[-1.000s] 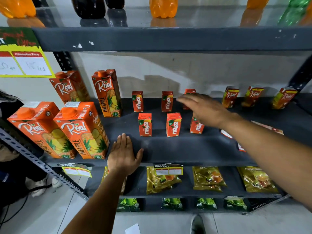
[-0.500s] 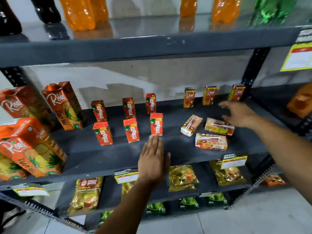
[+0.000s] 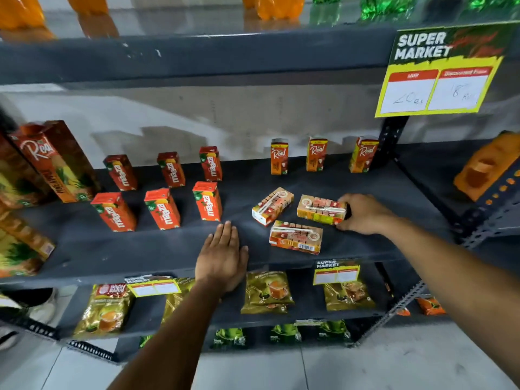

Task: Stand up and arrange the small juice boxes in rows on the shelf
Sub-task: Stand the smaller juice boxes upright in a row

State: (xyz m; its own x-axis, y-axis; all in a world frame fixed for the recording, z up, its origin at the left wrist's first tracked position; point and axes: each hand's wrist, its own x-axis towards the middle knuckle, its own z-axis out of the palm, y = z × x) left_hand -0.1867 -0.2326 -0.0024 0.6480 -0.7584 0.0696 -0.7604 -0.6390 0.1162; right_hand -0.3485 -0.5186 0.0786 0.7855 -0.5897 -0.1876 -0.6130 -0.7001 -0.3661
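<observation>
On the dark grey shelf [image 3: 157, 249], several red Maaza juice boxes [image 3: 163, 208] stand upright in two rows. Three small Real juice boxes [image 3: 316, 153] stand along the back right. Three more small Real boxes lie flat: one [image 3: 272, 205] at the left, one [image 3: 295, 237] nearest the front edge, and one [image 3: 320, 209] at the right. My right hand [image 3: 365, 213] curls around the right end of that third lying box. My left hand [image 3: 222, 258] rests flat, palm down, on the shelf's front edge, holding nothing.
Large Real pineapple cartons [image 3: 53, 161] stand at the shelf's left end. A yellow price sign [image 3: 439, 71] hangs from the upper shelf at the right. Drink bottles [image 3: 278, 7] sit on the top shelf. Foil pouches [image 3: 267, 291] fill the shelf below. A steel upright [image 3: 389, 142] bounds the right side.
The view has swung right. My right hand left the Maaza rows, reached the lying Real boxes and closed on the rightmost one. My left hand stayed flat on the shelf's front edge.
</observation>
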